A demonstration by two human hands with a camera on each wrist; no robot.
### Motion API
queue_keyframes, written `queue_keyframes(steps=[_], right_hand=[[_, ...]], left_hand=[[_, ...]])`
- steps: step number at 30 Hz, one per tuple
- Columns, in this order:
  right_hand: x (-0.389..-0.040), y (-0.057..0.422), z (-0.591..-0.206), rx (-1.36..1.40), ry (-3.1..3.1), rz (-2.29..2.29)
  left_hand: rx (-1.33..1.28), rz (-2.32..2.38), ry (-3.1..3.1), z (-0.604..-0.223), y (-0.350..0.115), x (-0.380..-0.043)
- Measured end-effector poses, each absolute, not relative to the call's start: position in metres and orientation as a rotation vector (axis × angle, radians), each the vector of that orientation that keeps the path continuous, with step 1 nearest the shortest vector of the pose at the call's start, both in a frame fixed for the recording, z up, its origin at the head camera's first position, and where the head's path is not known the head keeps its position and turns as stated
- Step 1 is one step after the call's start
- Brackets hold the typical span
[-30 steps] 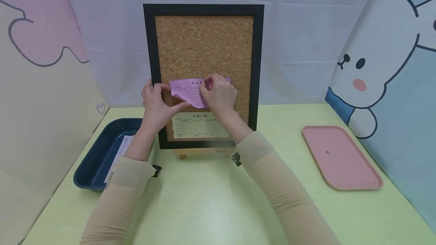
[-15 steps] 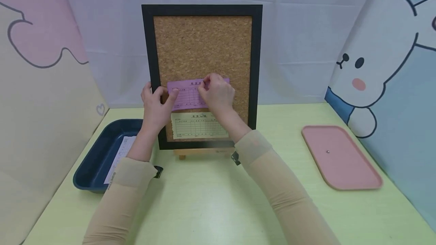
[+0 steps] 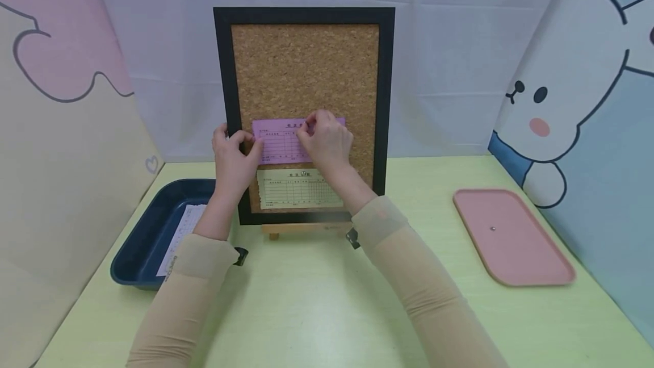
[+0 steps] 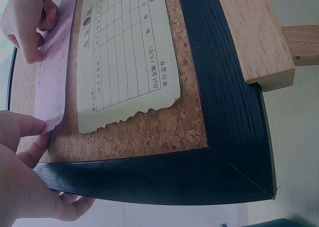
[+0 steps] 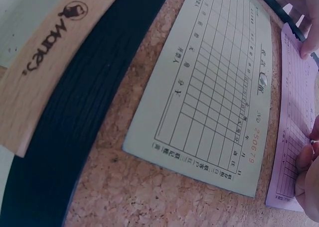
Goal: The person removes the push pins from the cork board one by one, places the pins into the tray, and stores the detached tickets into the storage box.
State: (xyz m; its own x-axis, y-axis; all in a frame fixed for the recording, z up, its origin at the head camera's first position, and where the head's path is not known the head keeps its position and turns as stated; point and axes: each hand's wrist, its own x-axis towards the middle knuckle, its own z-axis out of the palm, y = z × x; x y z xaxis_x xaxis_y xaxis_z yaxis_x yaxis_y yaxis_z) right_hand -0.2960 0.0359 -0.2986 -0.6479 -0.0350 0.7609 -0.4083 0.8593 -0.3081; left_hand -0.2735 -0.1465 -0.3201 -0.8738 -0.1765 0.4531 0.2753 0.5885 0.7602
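A purple receipt slip (image 3: 278, 146) lies flat against the cork board (image 3: 306, 72), above a pale yellow receipt slip (image 3: 286, 191) that a silver pin (image 3: 304, 173) fixes at its top. My left hand (image 3: 232, 161) pinches the purple slip's left edge between thumb and forefinger; its other fingers reach around the black frame (image 4: 149, 179). At the slip's top middle, my right hand (image 3: 329, 143) has thumb and forefinger closed together on a small pin, mostly hidden by the fingertips. In the right wrist view, those fingers (image 5: 305, 160) overlap the purple slip.
The board stands on a wooden easel (image 3: 306, 227). Left of it, a dark blue tray (image 3: 138, 249) holds white paper slips (image 3: 181, 237). A pink tray (image 3: 526, 254) at the right carries one small silver pin (image 3: 493, 229). Printed panels flank the table.
The left thumb has drawn back to the purple slip's left edge, and its curled lower-left corner now lies flat. My right hand stays at the slip's top.
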Motion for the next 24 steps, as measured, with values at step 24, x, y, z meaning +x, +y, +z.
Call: queue_keyframes(steps=[24], right_hand=[[-0.2961, 0.0318, -0.2935, 0.252, -2.273, 0.576]], left_hand=[[-0.055, -1.251, -2.339, -0.3180, -0.1445, -0.2730]])
